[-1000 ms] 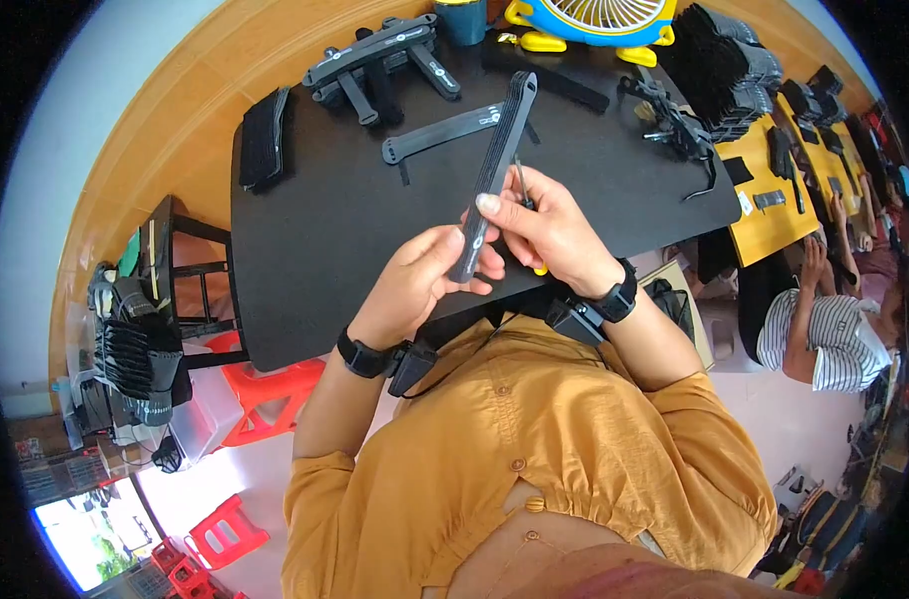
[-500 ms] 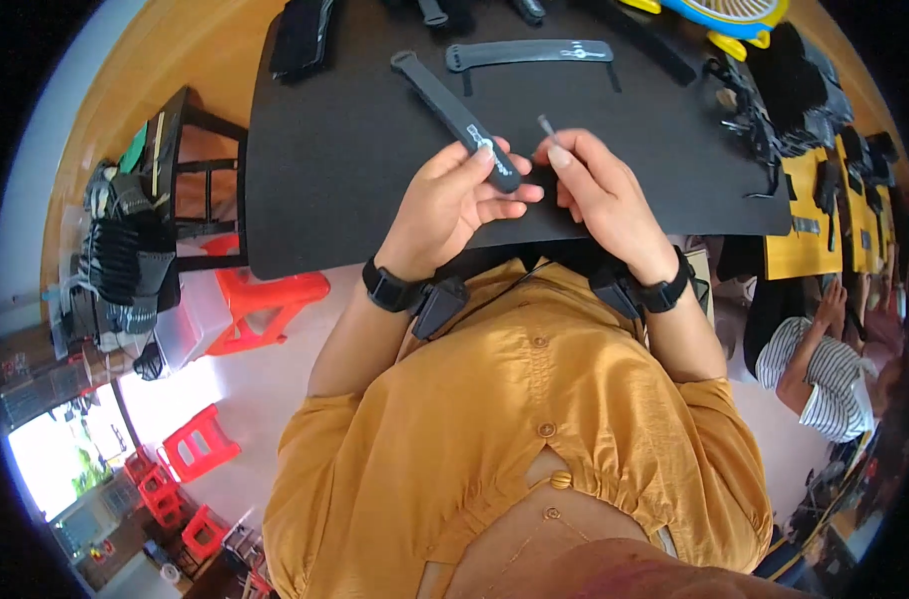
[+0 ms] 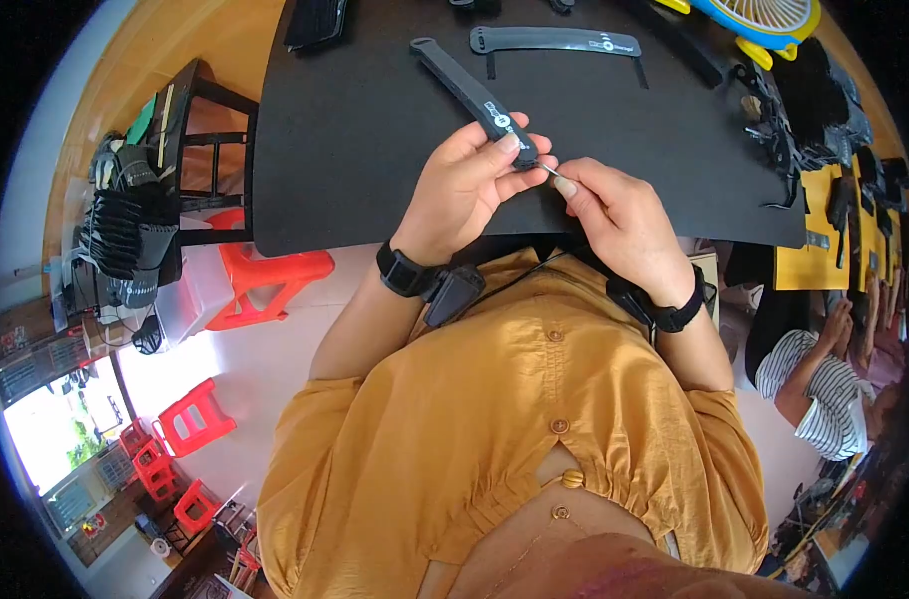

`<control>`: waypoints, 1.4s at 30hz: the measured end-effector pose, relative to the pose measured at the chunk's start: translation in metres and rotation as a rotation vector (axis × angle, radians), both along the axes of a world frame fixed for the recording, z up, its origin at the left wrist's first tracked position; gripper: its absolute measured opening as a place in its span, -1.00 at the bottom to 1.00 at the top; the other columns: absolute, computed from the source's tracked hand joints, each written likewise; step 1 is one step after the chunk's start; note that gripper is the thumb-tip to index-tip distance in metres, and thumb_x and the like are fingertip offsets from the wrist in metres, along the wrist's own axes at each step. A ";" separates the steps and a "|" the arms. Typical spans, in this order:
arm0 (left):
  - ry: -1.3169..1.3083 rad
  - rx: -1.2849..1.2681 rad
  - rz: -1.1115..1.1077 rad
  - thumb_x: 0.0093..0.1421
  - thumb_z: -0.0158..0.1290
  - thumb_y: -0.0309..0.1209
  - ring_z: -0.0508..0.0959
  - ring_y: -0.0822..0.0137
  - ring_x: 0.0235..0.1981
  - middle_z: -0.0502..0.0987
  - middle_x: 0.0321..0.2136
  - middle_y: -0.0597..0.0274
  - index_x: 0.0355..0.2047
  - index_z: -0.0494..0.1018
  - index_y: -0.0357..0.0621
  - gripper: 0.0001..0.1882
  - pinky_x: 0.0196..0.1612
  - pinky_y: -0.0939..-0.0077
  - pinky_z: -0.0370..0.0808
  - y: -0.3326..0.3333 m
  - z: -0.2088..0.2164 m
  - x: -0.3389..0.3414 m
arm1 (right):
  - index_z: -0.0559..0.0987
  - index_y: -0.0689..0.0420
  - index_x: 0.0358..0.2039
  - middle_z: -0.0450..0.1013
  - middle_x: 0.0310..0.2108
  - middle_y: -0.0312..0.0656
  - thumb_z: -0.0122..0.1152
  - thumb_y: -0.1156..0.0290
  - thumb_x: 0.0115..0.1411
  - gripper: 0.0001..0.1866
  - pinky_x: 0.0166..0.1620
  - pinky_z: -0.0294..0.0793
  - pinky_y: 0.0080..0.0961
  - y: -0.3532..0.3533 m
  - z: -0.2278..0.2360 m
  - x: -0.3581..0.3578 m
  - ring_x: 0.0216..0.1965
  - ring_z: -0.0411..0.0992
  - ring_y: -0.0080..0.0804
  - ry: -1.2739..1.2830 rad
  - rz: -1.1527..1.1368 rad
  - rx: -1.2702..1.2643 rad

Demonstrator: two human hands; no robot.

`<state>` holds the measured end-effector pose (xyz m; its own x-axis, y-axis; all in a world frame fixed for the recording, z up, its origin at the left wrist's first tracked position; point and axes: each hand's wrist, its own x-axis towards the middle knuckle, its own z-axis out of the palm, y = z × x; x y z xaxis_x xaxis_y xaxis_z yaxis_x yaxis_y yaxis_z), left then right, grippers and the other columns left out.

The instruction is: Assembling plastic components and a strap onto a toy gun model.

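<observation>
My left hand (image 3: pixel 469 185) grips the near end of a black strap (image 3: pixel 471 92) with pale print on it; the strap slants away to the far left above the table. Between the thumb and fingers of my right hand (image 3: pixel 619 215) is a thin metal pin-like tool (image 3: pixel 549 171), whose tip meets the strap's near end. What the tip touches exactly is too small to make out. A second black strap (image 3: pixel 554 40) of the same kind lies flat beyond my hands, with narrow dark tabs sticking out beneath it.
The dark table (image 3: pixel 354 170) spans the front. At its far right stand a blue and yellow fan (image 3: pixel 764 20) and a heap of black straps (image 3: pixel 764 125); a black bundle (image 3: pixel 315 22) lies far left. Red stools (image 3: pixel 265 285) are on the left. A person in stripes (image 3: pixel 814 384) sits right.
My right hand has turned the tool toward the strap, and its tip now meets the strap's near end. The view has shifted slightly.
</observation>
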<state>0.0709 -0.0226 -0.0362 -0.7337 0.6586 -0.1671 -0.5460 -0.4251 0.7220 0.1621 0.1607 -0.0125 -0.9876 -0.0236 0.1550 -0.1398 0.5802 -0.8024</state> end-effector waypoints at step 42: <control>0.049 0.011 0.060 0.36 -0.04 -0.45 0.56 0.09 0.01 0.49 -0.01 -0.10 0.07 0.30 -0.28 -0.69 0.03 0.36 0.59 -0.001 -0.004 0.004 | 0.52 0.10 -0.21 0.38 -0.64 -0.37 -0.11 0.23 0.44 -0.73 -0.55 0.29 -0.67 0.009 0.008 -0.001 -0.65 0.28 -0.67 -0.437 0.100 -0.492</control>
<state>0.0745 -0.0234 -0.0405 -0.7791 0.6147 -0.1230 -0.4832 -0.4639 0.7425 0.1614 0.1696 -0.0045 -0.9588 -0.1475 -0.2427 0.2240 0.1327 -0.9655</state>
